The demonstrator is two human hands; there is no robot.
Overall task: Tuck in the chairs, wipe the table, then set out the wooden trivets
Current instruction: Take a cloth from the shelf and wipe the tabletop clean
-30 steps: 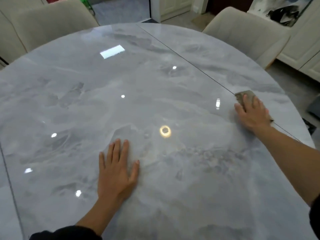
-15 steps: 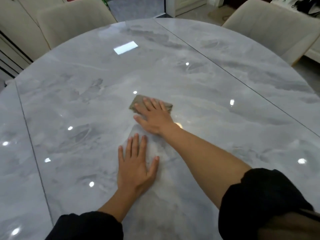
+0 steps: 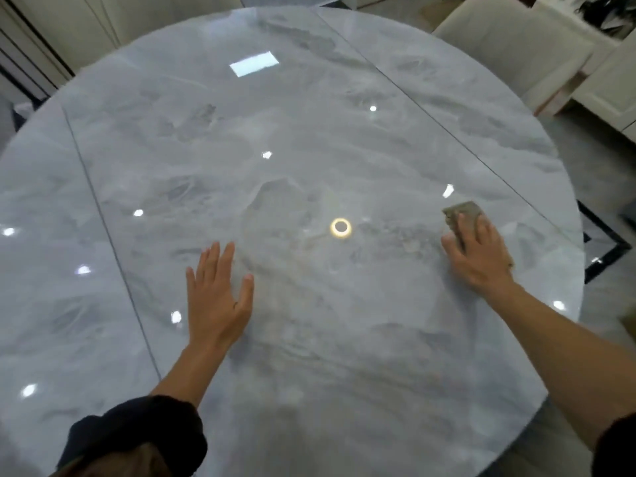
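Note:
A round grey marble table (image 3: 309,132) fills the view. My right hand (image 3: 476,256) lies flat on a grey-brown cloth (image 3: 463,212) near the table's right side, fingers straight, pressing it onto the top. Most of the cloth is hidden under the palm. My left hand (image 3: 216,297) rests flat on the marble at centre left, fingers spread, holding nothing. No wooden trivets are in view.
A beige upholstered chair (image 3: 509,46) stands at the far right of the table, another beige chair (image 3: 103,22) at the far left. White cabinets (image 3: 612,84) stand at the right. Two thin seams cross the tabletop.
My right hand has slid the cloth from the table's middle back out to the right side. My left hand has stayed flat in about the same place.

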